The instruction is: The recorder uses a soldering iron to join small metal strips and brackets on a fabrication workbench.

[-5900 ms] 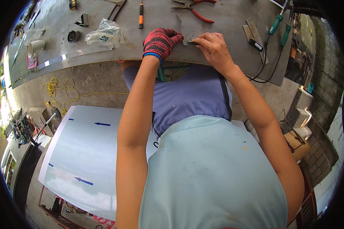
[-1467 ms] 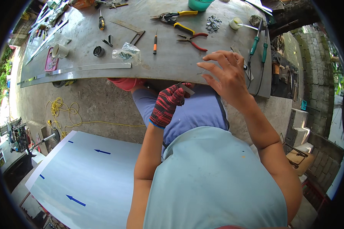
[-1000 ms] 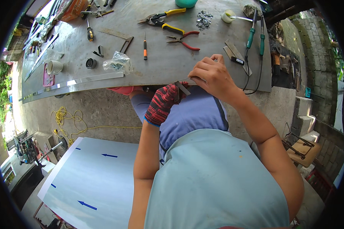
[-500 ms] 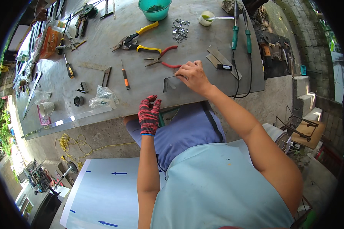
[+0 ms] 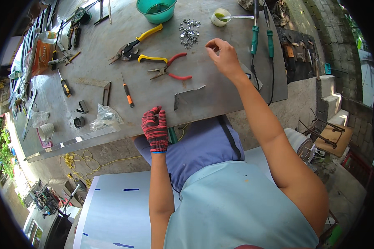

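My right hand (image 5: 225,60), bare, hovers above the table (image 5: 149,93) with thumb and index finger apart and nothing between them. Below it lies a thin bent metal strip (image 5: 186,95) near the front edge. My left hand (image 5: 154,129), in a red-and-black knit glove, is by the table edge, its fingers loosely curled with nothing visible in them. Red-handled pliers (image 5: 170,68) lie left of my right hand, beside yellow-handled tin snips (image 5: 133,50). A heap of small metal pieces (image 5: 190,34) sits farther back. My right wrist partly hides some flat metal plates.
Two green-handled soldering irons (image 5: 254,39) trail black cables at the right. A small cup of green paste (image 5: 218,18) and a green bowl (image 5: 156,12) stand at the back. Screwdrivers (image 5: 128,93), a square (image 5: 106,89) and a plastic bag (image 5: 106,118) lie on the left.
My right hand has let go of the metal strip and moved up and right. The strip stays on the table. The view has shifted slightly, and my left hand remains by the edge.
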### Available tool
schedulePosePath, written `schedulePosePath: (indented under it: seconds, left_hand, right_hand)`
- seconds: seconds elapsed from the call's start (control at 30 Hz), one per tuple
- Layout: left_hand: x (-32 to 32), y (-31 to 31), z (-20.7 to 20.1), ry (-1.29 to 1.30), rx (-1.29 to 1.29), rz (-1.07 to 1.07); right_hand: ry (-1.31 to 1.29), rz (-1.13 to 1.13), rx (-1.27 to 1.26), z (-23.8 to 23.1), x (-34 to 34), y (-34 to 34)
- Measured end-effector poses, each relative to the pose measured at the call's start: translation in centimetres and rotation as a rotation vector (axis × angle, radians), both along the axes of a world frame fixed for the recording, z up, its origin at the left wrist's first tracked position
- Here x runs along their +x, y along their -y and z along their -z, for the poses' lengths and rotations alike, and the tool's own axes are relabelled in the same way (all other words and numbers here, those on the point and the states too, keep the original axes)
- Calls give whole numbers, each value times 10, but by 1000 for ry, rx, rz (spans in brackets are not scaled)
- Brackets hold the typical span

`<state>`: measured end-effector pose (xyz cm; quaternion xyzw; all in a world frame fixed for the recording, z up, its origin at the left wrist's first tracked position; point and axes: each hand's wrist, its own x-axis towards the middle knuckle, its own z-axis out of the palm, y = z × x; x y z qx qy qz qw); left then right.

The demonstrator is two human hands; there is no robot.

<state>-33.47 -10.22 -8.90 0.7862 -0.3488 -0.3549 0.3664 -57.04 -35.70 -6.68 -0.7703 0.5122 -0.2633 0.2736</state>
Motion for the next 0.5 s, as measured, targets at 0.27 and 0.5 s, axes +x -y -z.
schedulePosePath:
  seconds: [0.27, 0.5]
  left_hand:
    - [33, 14, 26, 537, -242, 67]
    - [23, 13, -4, 126, -407, -20]
  right_hand:
    - [-34, 133, 129, 15, 10, 44]
    - [-116, 155, 27, 34, 19, 58]
